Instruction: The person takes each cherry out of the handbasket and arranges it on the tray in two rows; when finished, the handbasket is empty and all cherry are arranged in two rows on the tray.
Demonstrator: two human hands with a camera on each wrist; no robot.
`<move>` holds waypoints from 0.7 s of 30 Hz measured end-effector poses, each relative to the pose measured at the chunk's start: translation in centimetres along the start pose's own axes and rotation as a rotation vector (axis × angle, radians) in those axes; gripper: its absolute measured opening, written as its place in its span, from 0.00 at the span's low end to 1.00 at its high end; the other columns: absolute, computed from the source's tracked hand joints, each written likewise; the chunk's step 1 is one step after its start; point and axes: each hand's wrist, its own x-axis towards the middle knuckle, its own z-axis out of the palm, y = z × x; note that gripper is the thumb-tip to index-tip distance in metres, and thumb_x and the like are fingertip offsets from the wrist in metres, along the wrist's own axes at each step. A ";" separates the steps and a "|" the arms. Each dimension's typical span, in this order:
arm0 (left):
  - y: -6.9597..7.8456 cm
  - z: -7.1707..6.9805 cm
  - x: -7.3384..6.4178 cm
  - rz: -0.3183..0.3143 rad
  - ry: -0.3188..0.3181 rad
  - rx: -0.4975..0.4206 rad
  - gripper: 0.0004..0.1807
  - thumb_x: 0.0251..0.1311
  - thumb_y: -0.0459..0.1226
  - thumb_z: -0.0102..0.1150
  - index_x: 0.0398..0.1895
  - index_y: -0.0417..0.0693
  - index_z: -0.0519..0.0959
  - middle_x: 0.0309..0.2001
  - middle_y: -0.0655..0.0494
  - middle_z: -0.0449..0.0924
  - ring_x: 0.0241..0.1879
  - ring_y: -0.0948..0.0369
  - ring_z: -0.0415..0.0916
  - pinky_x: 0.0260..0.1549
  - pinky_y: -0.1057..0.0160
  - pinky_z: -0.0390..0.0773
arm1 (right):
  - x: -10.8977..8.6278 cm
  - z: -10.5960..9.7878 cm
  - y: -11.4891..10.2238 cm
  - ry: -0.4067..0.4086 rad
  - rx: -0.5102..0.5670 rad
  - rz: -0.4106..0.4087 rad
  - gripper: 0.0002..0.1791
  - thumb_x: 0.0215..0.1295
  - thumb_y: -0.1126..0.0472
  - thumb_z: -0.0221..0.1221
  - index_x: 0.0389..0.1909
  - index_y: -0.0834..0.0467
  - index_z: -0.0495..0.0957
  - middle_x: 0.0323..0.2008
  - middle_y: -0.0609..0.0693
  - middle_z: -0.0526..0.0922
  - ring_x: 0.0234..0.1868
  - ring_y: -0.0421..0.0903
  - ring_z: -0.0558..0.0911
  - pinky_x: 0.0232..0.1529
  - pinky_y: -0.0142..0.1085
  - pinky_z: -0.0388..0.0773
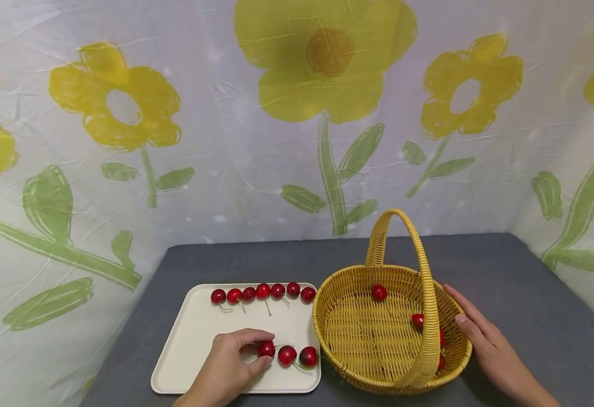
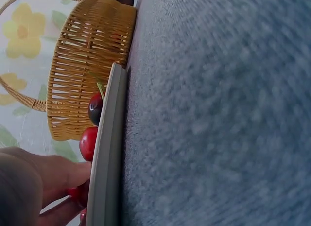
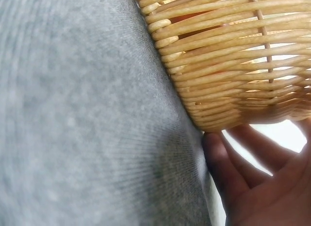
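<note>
On the cream tray [image 1: 195, 339], my left hand [image 1: 229, 362] pinches a dark red cherry [image 1: 266, 349] between thumb and fingers. To its right lie two more cherries, a red one [image 1: 287, 355] and a darker one [image 1: 308, 356], stems attached. A row of several cherries [image 1: 263, 291] runs along the tray's far side. My right hand [image 1: 495, 350] rests against the outer right side of the yellow wicker basket [image 1: 342, 362], fingers fairly straight; the right wrist view shows its fingertips touching the weave [image 3: 228, 104]. Several cherries [image 1: 379, 292] lie inside the basket, some partly hidden by its handle.
The basket's tall arched handle [image 1: 424, 271] rises over its opening. Tray and basket stand side by side on a dark grey table [image 1: 276, 260]. Behind it hangs a pale curtain [image 1: 235, 169] with printed yellow flowers.
</note>
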 end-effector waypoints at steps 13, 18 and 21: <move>0.0 -0.3 -0.2 0.013 -0.120 0.036 0.21 0.57 0.31 0.81 0.55 0.51 0.91 0.51 0.61 0.92 0.49 0.66 0.86 0.52 0.65 0.89 | 0.0 0.1 -0.1 0.003 -0.004 -0.002 0.31 0.93 0.47 0.39 0.89 0.29 0.47 0.88 0.55 0.54 0.71 0.10 0.51 0.57 0.10 0.60; 0.0 -0.3 -0.2 0.005 -0.145 0.040 0.22 0.58 0.33 0.81 0.57 0.52 0.91 0.53 0.61 0.91 0.49 0.67 0.84 0.51 0.65 0.88 | 0.0 0.0 0.0 -0.003 -0.010 0.013 0.31 0.93 0.47 0.39 0.89 0.28 0.46 0.88 0.54 0.54 0.73 0.13 0.52 0.56 0.11 0.62; -0.1 -0.3 -0.1 0.006 -0.149 0.039 0.22 0.59 0.33 0.80 0.57 0.52 0.90 0.53 0.60 0.91 0.48 0.68 0.83 0.51 0.66 0.88 | 0.1 0.0 0.0 -0.007 -0.016 0.026 0.31 0.93 0.46 0.39 0.89 0.28 0.46 0.89 0.53 0.54 0.78 0.20 0.54 0.56 0.12 0.63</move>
